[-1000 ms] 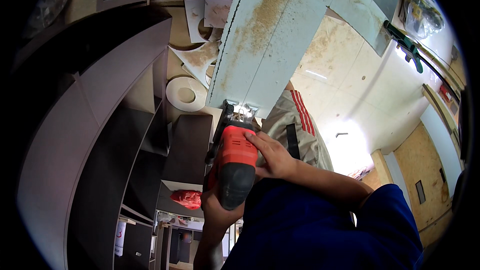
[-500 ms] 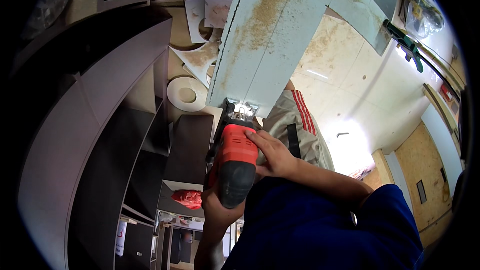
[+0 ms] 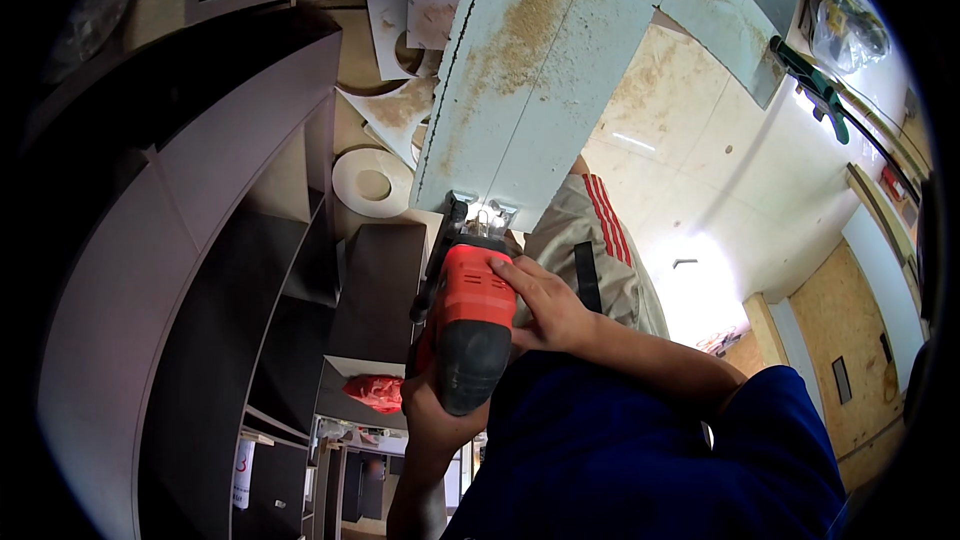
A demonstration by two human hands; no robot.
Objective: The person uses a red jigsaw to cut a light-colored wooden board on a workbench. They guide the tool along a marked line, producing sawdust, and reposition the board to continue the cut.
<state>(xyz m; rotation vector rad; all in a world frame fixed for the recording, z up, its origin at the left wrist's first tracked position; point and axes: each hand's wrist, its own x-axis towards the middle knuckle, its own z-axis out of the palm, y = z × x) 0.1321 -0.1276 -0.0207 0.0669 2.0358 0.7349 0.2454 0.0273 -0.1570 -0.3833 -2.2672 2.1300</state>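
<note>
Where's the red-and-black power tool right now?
In the head view, the power tool is just below centre, held by the left hand and right hand, its front at the near end of the pale board.

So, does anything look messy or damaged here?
Yes: brown dust is strewn over the pale board, whose left edge looks jagged rather than clean. Left of it, irregular cut scraps lie untidily near a pale ring. The red-and-black power tool at the board's near end shows nothing odd.
</note>
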